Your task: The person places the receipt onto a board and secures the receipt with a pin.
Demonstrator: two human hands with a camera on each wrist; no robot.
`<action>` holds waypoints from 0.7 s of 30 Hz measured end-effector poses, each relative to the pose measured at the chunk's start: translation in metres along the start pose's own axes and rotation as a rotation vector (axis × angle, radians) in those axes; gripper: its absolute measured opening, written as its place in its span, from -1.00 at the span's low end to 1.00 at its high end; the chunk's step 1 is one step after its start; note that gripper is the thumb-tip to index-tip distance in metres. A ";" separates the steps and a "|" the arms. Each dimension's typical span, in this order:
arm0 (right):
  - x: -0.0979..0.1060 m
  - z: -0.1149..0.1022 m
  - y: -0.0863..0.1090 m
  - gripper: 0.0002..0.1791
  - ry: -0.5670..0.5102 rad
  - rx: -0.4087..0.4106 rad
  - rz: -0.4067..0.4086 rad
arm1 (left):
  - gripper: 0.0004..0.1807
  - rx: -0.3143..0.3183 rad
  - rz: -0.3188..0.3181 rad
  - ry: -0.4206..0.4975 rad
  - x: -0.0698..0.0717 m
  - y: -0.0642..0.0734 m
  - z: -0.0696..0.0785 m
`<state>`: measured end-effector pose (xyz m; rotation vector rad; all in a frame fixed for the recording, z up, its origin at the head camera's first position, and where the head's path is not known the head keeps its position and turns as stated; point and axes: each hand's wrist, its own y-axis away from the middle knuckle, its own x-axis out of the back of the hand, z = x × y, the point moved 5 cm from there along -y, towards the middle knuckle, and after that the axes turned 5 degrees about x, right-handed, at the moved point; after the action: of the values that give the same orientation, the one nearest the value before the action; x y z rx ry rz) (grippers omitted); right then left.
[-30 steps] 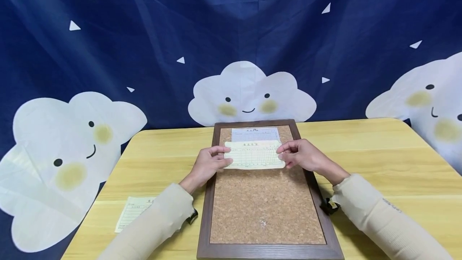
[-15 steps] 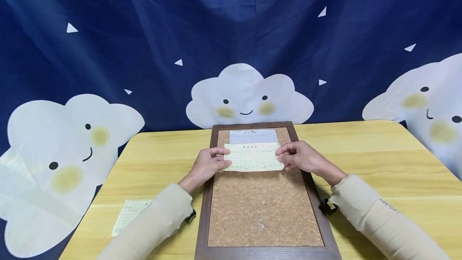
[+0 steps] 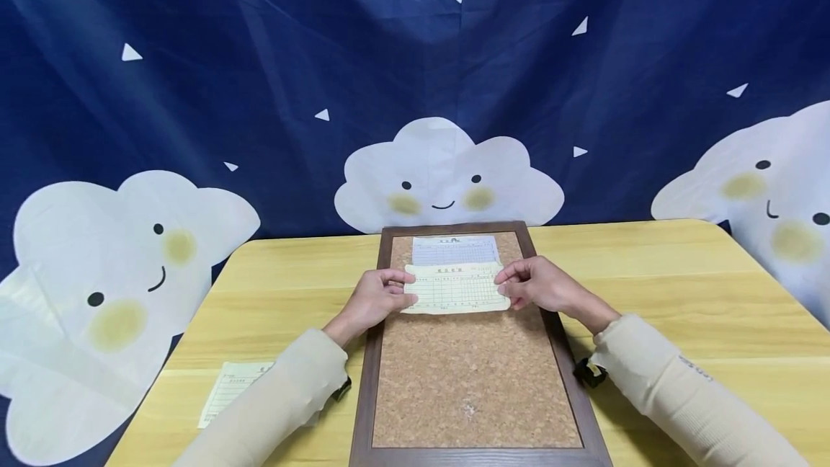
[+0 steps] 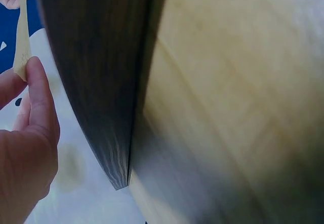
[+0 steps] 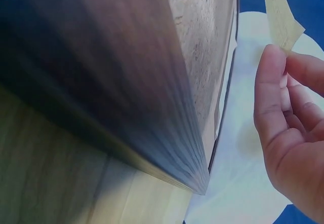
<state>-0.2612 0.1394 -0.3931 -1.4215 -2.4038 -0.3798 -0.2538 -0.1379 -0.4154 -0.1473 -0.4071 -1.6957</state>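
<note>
A pale yellow printed form slip (image 3: pixel 457 290) is stretched between both hands over the upper part of a framed cork board (image 3: pixel 476 380). My left hand (image 3: pixel 376 301) pinches its left edge between thumb and fingers; my right hand (image 3: pixel 541 284) pinches the right edge. Both wrist views show the slip's edge raised off the board, with the left thumb and fingers (image 4: pixel 43 89) and the right fingertips (image 5: pixel 273 57) closed on it. Behind it, a bluish-white form sheet (image 3: pixel 454 249) lies on the cork near the top, its lower part covered by the yellow slip.
Another yellow form sheet (image 3: pixel 227 391) lies on the wooden table (image 3: pixel 285 272) at left, partly hidden by the left sleeve. The board's dark wooden frame (image 3: pixel 480 455) reaches the table's back edge. A blue curtain with clouds (image 3: pixel 447 179) hangs behind.
The head view has shifted slightly, lowering the scene in frame. Both hands keep their pinch on the yellow slip, which stays over nearly the same part of the board.
</note>
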 end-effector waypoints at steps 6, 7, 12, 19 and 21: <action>0.001 0.002 -0.002 -0.79 0.022 -0.010 -0.023 | -0.70 -0.003 0.004 -0.054 -0.001 -0.001 0.002; 0.002 0.002 -0.002 -0.80 0.025 -0.015 -0.025 | -0.70 -0.007 0.001 -0.061 -0.001 -0.002 0.003; 0.006 0.002 -0.004 -0.79 0.044 -0.030 -0.046 | -0.70 -0.017 -0.016 -0.087 -0.002 -0.006 0.005; 0.005 0.004 -0.008 -0.80 0.056 -0.027 -0.072 | -0.71 -0.002 -0.027 -0.099 -0.001 -0.006 0.003; 0.004 0.005 -0.008 -0.81 0.059 -0.031 -0.078 | -0.71 0.004 -0.040 -0.095 -0.002 -0.005 0.002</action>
<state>-0.2705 0.1410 -0.3969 -1.3137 -2.4208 -0.4737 -0.2591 -0.1350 -0.4149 -0.2185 -0.4868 -1.7314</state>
